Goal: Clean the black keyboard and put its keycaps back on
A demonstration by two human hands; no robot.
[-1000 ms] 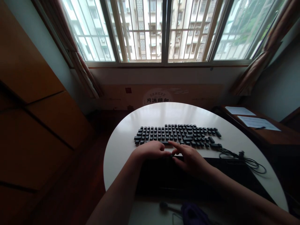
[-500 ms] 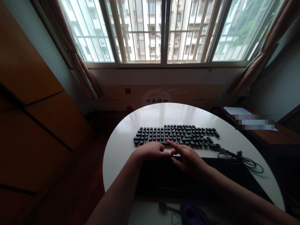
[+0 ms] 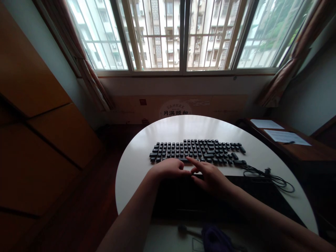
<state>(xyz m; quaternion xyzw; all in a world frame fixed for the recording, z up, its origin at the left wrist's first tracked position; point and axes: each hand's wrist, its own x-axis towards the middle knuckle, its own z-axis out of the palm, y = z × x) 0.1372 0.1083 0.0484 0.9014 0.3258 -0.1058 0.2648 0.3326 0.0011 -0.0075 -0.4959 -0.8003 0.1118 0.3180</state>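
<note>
My left hand (image 3: pixel 169 168) rests at the far edge of a black keyboard base (image 3: pixel 181 201), its fingers curled under and the thumb pointing right. Whatever it may grip is hidden. My right hand (image 3: pixel 210 175) meets the left thumb at that edge, index finger stretched toward the keycaps and thumb held apart below. No object shows in it. Just beyond both hands, loose black keycaps (image 3: pixel 181 148) lie in rows on a white round table (image 3: pixel 136 168). A long spacebar keycap (image 3: pixel 183 160) sits nearest the hands.
A coiled black cable (image 3: pixel 275 180) lies at the right of the base. Near me are a dark-headed brush (image 3: pixel 183 229) and a purple cloth-like thing (image 3: pixel 216 239). Papers (image 3: pixel 287 137) and a pen (image 3: pixel 289 142) rest on a brown side table (image 3: pixel 309 152). A barred window stands ahead.
</note>
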